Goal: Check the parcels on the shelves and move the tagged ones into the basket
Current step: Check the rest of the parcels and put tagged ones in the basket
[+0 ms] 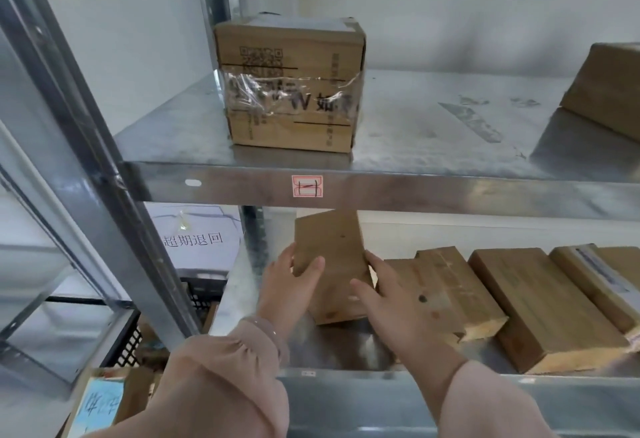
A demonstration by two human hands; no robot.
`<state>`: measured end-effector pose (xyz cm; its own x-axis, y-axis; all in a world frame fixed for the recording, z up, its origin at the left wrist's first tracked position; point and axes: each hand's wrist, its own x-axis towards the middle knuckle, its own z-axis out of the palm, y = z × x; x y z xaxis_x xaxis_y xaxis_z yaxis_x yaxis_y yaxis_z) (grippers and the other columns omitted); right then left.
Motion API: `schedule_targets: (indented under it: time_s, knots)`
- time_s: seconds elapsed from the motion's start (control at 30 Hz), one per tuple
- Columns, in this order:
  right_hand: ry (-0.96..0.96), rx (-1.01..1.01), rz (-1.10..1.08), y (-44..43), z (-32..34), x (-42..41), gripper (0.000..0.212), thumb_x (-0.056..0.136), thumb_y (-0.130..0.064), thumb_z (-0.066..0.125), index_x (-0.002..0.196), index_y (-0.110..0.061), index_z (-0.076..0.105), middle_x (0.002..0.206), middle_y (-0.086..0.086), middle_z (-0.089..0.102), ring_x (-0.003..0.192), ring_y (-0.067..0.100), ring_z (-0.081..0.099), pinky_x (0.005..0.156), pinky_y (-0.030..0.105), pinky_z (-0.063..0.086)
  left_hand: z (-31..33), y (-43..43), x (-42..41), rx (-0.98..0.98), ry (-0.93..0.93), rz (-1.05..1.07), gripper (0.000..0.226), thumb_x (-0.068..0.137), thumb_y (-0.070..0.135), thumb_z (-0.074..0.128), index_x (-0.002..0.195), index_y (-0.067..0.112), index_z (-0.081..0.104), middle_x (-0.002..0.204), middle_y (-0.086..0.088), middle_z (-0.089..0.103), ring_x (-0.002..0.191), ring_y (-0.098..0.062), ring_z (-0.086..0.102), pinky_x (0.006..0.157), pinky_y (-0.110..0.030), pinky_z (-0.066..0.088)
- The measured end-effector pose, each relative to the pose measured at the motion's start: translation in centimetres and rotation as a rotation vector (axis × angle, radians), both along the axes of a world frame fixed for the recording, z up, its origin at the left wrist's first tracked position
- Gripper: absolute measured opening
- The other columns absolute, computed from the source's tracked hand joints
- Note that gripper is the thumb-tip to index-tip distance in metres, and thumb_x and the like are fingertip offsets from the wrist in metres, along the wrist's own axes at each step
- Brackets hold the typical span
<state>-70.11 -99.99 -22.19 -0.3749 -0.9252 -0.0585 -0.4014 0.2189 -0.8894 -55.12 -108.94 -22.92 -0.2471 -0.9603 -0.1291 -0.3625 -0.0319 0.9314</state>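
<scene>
Head view: flat matte cardboard parcel (332, 264) between 2 hands (289, 280) (384, 295).

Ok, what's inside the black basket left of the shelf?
Through the basket's open top, brown parcels show, one with a blue label. The shelf post and the left sleeve cover the rest, so a count isn't possible.

Soft, even daylight fills the scene, bright on the back wall (450, 5). The upper shelf (433, 126) shows dull glare and faint reflections; shadows are weak. Wide-angle distortion bends the upright post (86, 147) at the left edge. Detail is slightly smeared throughout.
</scene>
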Motion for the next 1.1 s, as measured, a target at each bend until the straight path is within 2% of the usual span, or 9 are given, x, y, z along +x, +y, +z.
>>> schedule_targets:
  time_s: [0.1,0.23,0.33,0.53,0.67,0.83,0.93,1.0,1.1]
  knots:
    - [-0.166,-0.06,0.132,-0.2,-0.4,1.9,0.055,0.076,-0.048,0.048,0.129,-0.06,0.04,0.135,-0.029,0.044,0.122,-0.012,0.04,0.091,0.011,0.038,0.6,-0.7,0.9,0.108,-0.136,0.036,0.116,0.047,0.087,0.056,0.149,0.043,0.022,0.143,-0.008,0.032,0.128,-0.031,0.043,0.109,-0.048,0.039]
    - [-0.129,-0.063,0.276,-1.1,-0.4,2.7,0.049,0.083,-0.034,0.046,0.121,-0.065,0.042,0.138,-0.025,0.043,0.126,-0.004,0.04,0.099,0.016,0.038,0.2,-0.9,1.7,0.187,-0.124,0.062,0.126,0.036,0.088,0.064,0.147,0.044,0.024,0.142,-0.011,0.028,0.129,-0.033,0.038,0.111,-0.047,0.037]
    - [-0.111,-0.071,0.26,-1.4,-0.1,2.4,0.042,0.092,-0.027,0.049,0.121,-0.057,0.047,0.129,-0.021,0.053,0.118,-0.001,0.05,0.083,0.01,0.047,-0.3,-0.8,2.8,0.219,-0.006,0.137,0.11,0.044,0.076,0.068,0.143,0.043,0.034,0.137,-0.007,0.037,0.121,-0.027,0.047,0.107,-0.044,0.042]
    - [-0.172,-0.194,-0.146,-1.1,0.5,0.5,0.032,0.097,-0.04,0.046,0.12,-0.062,0.041,0.13,-0.024,0.039,0.121,0.002,0.039,0.098,0.024,0.029,-1.2,0.9,3.9,0.417,0.52,0.185,0.038,0.09,0.048,0.056,0.123,0.028,0.057,0.098,0.002,0.074,0.082,-0.012,0.072,0.072,-0.033,0.055]
    - [-0.387,-0.04,-0.1,-0.7,0.0,-0.4,0.041,0.097,-0.053,0.038,0.137,-0.061,0.028,0.131,-0.022,0.034,0.122,0.007,0.035,0.097,0.029,0.03,-2.0,1.6,4.1,0.675,0.808,0.21,0.043,0.092,0.05,0.049,0.119,0.018,0.061,0.103,-0.011,0.068,0.101,-0.029,0.066,0.094,-0.051,0.053]
    - [-0.369,-0.018,-0.089,-0.3,-0.3,-0.2,0.05,0.089,-0.05,0.058,0.137,-0.046,0.043,0.136,-0.009,0.046,0.114,0.012,0.054,0.082,0.02,0.048,-2.6,1.8,4.5,0.541,0.679,0.288,0.03,0.097,0.038,0.047,0.112,0.019,0.066,0.11,-0.01,0.067,0.1,-0.025,0.061,0.083,-0.045,0.055]
    - [-0.185,-0.066,-0.116,-0.4,-0.5,-0.1,0.055,0.087,-0.04,0.067,0.137,-0.033,0.048,0.142,-0.006,0.044,0.125,0.015,0.048,0.103,0.036,0.044,-2.5,1.9,4.7,0.262,0.333,0.232,0.034,0.1,0.02,0.048,0.133,0.024,0.057,0.131,-0.003,0.06,0.114,-0.016,0.058,0.1,-0.032,0.048]
    - [-0.055,-0.063,-0.081,-0.4,-0.6,0.2,0.058,0.085,-0.038,0.069,0.139,-0.029,0.049,0.146,-0.006,0.039,0.131,0.015,0.042,0.111,0.039,0.037,-2.4,2.3,4.3,0.191,0.222,0.153,0.027,0.1,0.028,0.05,0.125,0.028,0.062,0.127,0.001,0.064,0.108,-0.009,0.061,0.092,-0.02,0.048]
    - [0.053,-0.079,-0.027,-0.6,-1.1,1.1,0.06,0.083,-0.035,0.072,0.138,-0.028,0.05,0.149,-0.008,0.035,0.134,0.008,0.034,0.11,0.026,0.03,-2.6,2.7,4.1,0.311,0.318,0.066,0.048,0.088,0.063,0.055,0.121,0.03,0.066,0.119,0.007,0.07,0.111,-0.011,0.063,0.099,-0.03,0.045]
